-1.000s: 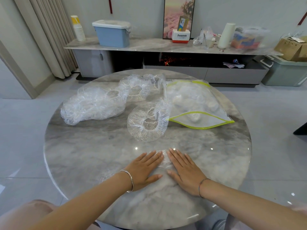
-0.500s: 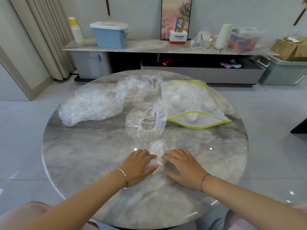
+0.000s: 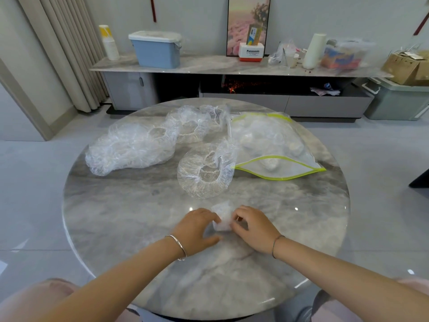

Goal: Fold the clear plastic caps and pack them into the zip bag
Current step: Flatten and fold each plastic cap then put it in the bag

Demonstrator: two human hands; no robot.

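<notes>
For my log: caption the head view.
Left hand and right hand pinch a folded plastic cap; zip bag lies open beyond.

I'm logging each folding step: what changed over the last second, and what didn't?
Both hands went from lying flat on the table to curled: the left hand and right hand now pinch the folded cap, gathered into a small bundle between them. The loose cap, the pile of caps and the zip bag stayed put.

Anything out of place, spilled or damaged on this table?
Nothing stands out. The left hand and right hand grip a folded cap on the table; the loose caps and open zip bag lie beyond, apparently intact.
</notes>
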